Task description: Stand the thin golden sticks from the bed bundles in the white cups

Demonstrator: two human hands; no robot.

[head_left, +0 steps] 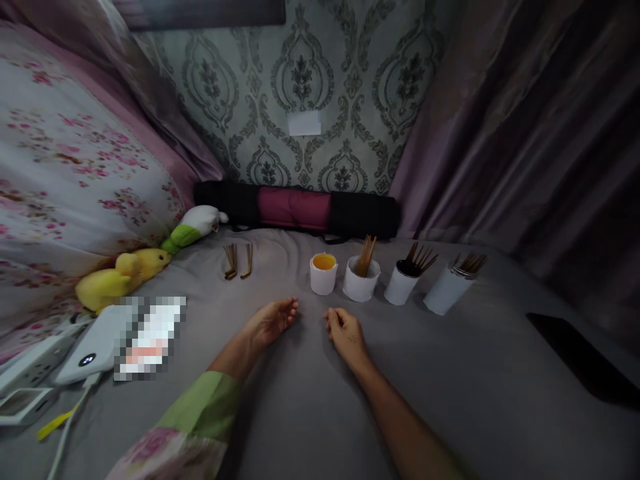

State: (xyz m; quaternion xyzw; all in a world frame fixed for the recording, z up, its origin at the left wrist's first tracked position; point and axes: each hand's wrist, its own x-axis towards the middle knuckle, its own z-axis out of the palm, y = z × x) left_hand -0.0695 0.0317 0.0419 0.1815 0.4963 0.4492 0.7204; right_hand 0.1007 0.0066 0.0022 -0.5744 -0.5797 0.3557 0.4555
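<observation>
My left hand (274,321) rests just above the grey cloth, palm turned inward, its fingers loosely curled and apart with nothing in them. Facing it, my right hand (346,333) has its fingers folded in and its thumb against them; nothing sticks out of it. Beyond the hands stands a row of white-wrapped containers: a short cup with an orange-yellow inside (323,276), a wider cup (361,285) holding light wooden sticks (367,257), a tilted-looking cup (399,287) with darker sticks, and a taller can (444,293) with several thin sticks. Two small bundles of brass-coloured sticks (230,261) lie left.
A black and maroon rolled bag (295,208) lies along the wall. Plush toys (125,275) sit at the left, near a white power bank (100,347), a cable (67,427) and a power strip (37,363). A dark flat slab (583,357) lies at the right.
</observation>
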